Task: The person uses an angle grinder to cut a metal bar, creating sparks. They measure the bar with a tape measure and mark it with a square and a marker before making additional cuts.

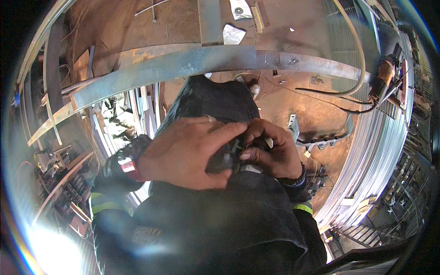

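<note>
My left hand [181,151] reaches across in front of my dark work clothes, its fingers stretched out and its thumb held apart. Its fingertips come close to my right hand [275,149], whose thumb and fingers are curled together in a pinch. Something small and dark, with a thin greenish bit, shows between the two hands, but I cannot make out what it is. Behind the hands lies the black cloth of my trousers [215,101]. A watch with a red edge [128,167] is on my left wrist.
A long steel flat bar [174,66] crosses ahead of me. On the right, a hand power tool [384,75] hangs by a hose [365,55], near long stacked metal bars [371,156]. A slotted metal bracket [294,126] rests on the brown floor [311,105]. White packets [233,34] lie farther off.
</note>
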### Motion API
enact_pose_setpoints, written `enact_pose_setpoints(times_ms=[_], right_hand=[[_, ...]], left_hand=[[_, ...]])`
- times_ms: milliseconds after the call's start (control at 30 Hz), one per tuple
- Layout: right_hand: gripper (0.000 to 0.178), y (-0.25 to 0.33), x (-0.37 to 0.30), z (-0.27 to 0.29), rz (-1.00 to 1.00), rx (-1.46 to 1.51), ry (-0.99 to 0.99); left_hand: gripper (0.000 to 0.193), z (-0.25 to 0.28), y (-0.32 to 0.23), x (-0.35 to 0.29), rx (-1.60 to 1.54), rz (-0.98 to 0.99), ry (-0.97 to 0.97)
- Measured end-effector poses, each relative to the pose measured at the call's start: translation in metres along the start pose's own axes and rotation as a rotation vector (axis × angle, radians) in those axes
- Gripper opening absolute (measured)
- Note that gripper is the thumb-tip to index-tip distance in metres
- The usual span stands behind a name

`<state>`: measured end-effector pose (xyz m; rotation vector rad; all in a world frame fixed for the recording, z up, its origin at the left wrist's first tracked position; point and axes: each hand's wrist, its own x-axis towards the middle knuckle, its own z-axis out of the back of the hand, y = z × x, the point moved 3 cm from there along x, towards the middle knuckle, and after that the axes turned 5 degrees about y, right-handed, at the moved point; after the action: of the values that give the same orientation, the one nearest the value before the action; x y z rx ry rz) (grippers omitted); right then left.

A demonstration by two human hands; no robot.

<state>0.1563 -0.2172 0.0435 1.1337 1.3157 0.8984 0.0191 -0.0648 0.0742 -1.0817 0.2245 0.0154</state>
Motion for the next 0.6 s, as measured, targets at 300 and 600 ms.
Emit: enact_pose_setpoints(times_ms=[300, 600], right_hand=[[0.022, 0.036, 0.049, 0.068, 0.086, -0.271, -0.577], [0.027, 0.018, 0.103, 0.079, 0.015, -0.742, -0.486]], left_hand=[[0.026, 0.117, 0.068, -0.084, 0.294, 0.455, -0.009], [0.038, 0.134, 0.088, -0.095, 0.526, 0.696, -0.208]])
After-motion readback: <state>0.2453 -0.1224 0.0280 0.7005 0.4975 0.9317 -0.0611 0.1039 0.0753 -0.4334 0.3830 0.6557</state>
